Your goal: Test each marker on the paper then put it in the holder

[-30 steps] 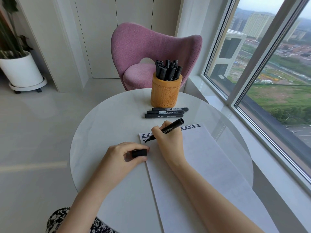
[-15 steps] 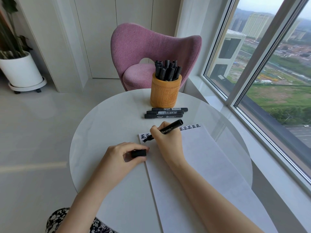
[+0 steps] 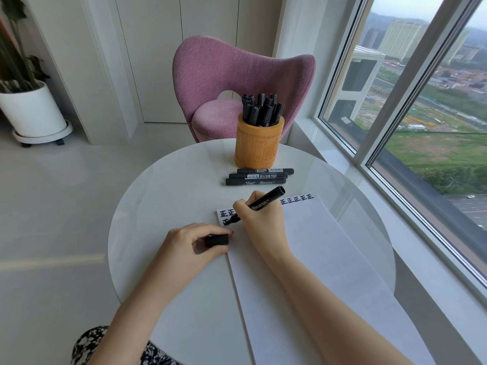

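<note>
Three markers [image 3: 259,176] lie between the holder [image 3: 258,146] behind and the paper [image 3: 316,259] in front.

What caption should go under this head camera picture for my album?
Right hand tests a marker on paper; left hand holds its cap.

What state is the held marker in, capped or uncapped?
Uncapped. The right hand holds the marker tip-down on the paper; the left hand holds the cap.

Left hand [image 3: 193,245], right hand [image 3: 263,225], both curled.
</note>
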